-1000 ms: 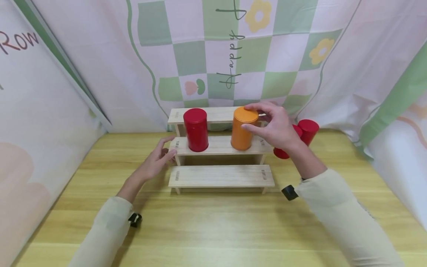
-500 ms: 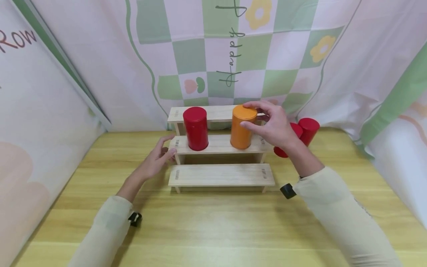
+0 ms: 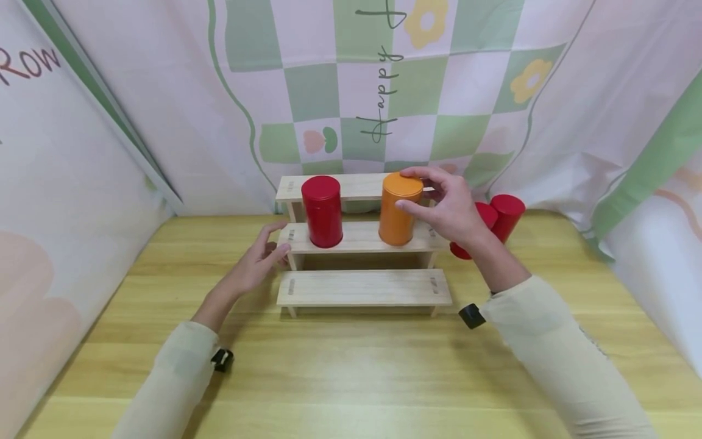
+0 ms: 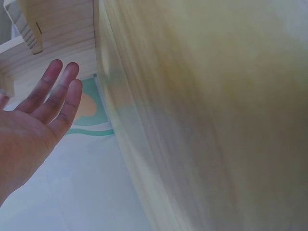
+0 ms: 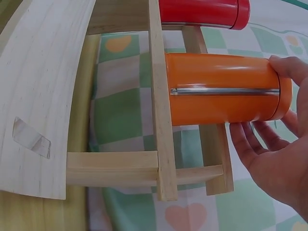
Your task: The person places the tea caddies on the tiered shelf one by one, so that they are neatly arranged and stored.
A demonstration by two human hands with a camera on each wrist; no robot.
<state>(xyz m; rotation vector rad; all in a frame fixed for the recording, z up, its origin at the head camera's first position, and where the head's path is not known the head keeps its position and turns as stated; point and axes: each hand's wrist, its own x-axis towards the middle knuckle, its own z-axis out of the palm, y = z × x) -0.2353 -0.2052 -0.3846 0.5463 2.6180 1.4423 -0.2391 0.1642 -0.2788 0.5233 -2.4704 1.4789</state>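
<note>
An orange tin canister (image 3: 401, 210) stands upright on the middle step of a wooden three-step rack (image 3: 362, 289). My right hand (image 3: 452, 204) grips it near the lid, thumb at the front and fingers about the top and far side; the right wrist view shows this hand (image 5: 284, 159) from the side. To the left, on the same step, a red tin canister (image 3: 322, 213) stands upright. My left hand (image 3: 256, 259) touches the left end of the middle step. Its fingers look fairly straight in the left wrist view, and nothing is in the palm.
Red canisters (image 3: 507, 213) stand on the table right of the rack, partly behind my right forearm. A printed cloth (image 3: 362, 91) hangs close behind the rack. Wood-grain tabletop (image 3: 351, 378) stretches in front of it.
Almost nothing moves. The right forearm shifts slightly left, and the view tilts a little; both hands and the canisters keep their places on the rack.
</note>
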